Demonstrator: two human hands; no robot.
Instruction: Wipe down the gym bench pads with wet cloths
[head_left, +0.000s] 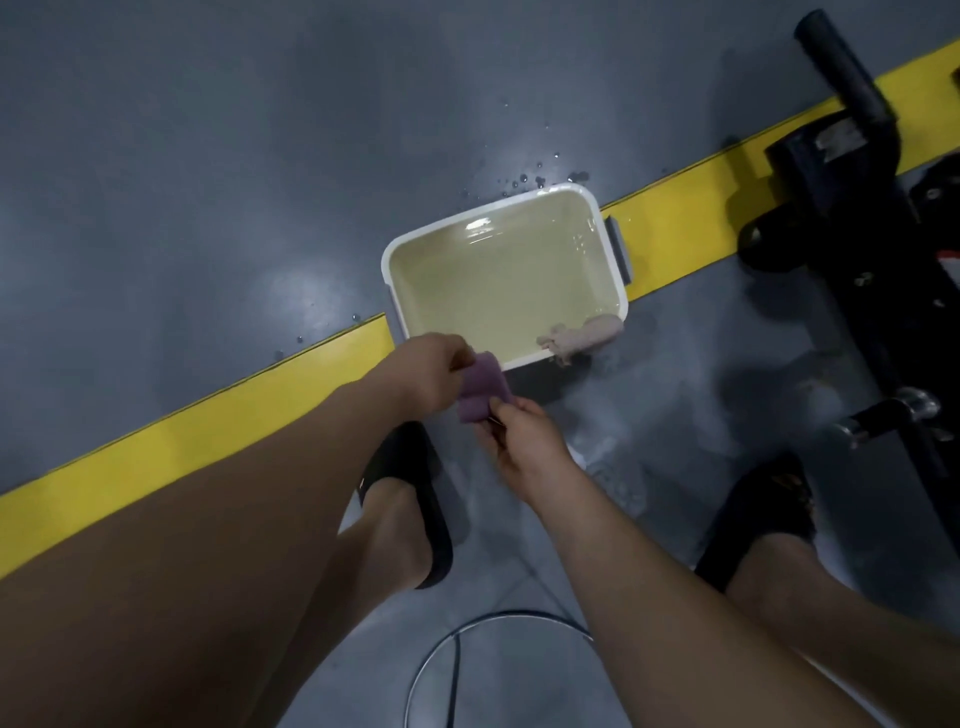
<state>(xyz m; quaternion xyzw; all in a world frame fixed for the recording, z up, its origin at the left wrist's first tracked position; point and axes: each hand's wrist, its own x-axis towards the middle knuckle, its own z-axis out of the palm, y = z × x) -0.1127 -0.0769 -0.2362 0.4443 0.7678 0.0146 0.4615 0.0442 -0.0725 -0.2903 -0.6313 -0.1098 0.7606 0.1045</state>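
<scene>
Nearest the viewer, a dark cable (457, 639) is seen looping across the grey floor (156, 156), and two feet in black slippers (415, 499) are planted on either side of it. Just beyond the feet, a small purple cloth (483, 395) is held in the air between both hands. Its upper end is pinched by the curled fingers and thumb of the left hand (431, 374), and its lower end is gripped by the bent fingers of the right hand (524, 447), so that the cloth is bunched between them. The cloth is held just above the near corner of a white basin (385, 265), which is set on the floor and filled with pale, yellowish water. A second, pinkish cloth (587, 332) is draped over the basin's near right rim, partly in the water and partly hanging outside. A broad yellow stripe (234, 421) is painted diagonally across the floor and passes under the basin. Water drops (524, 179) are scattered on the floor just past the basin's far edge. To the right, a black metal frame (831, 171) of gym equipment stands well apart from the hands.
</scene>
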